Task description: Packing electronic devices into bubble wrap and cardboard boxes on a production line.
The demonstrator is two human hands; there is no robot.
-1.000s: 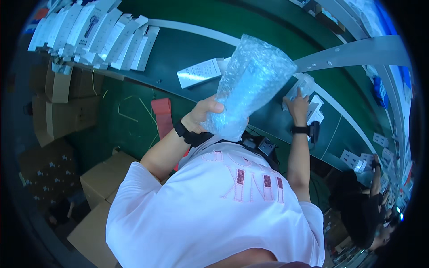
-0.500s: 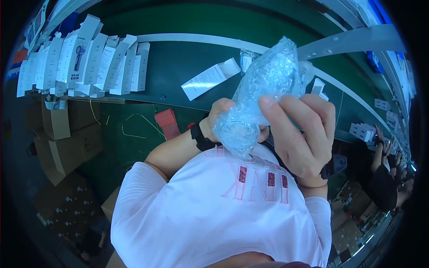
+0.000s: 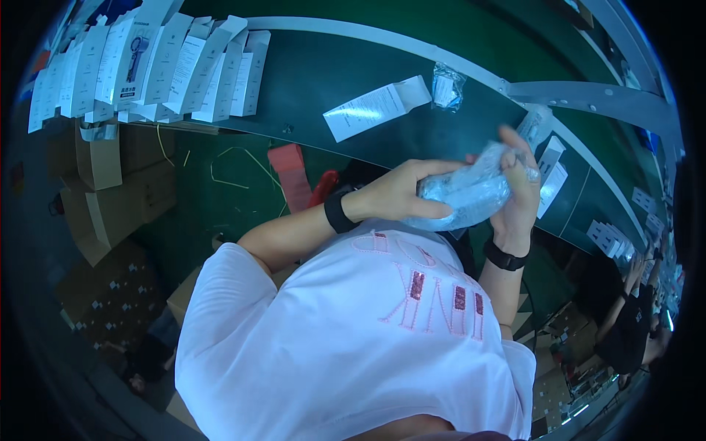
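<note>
The bundle (image 3: 467, 198), something bulky in clear bubble wrap, is held just in front of the shirt (image 3: 346, 316), over the near edge of the bench (image 3: 294, 81). Both hands are closed on it: the left hand (image 3: 393, 192) grips its left end, thumb across the near side, and the right hand (image 3: 521, 202) has its fingers bent over the right end. The film looks slick and loosely folded, so a light grip at either end could let it slide out or spring open; whether anything fastens the wrap cannot be seen, nor can what is inside. Squeezing hard might burst bubbles and thin the padding. Held over the edge, it could drop to the floor (image 3: 220, 198) if both hands slackened at once. Beyond the hands, more wrap (image 3: 537, 125) lies near the right fingers and could be swept along by a wide turn of that hand. The white box (image 3: 375, 110) lies on its side, its open end just beside a small packet (image 3: 447, 87); a careless forearm might push the two together. Farther left, the row of boxes (image 3: 140, 62) leans close-packed near the bench edge, where one knock could tip several.
</note>
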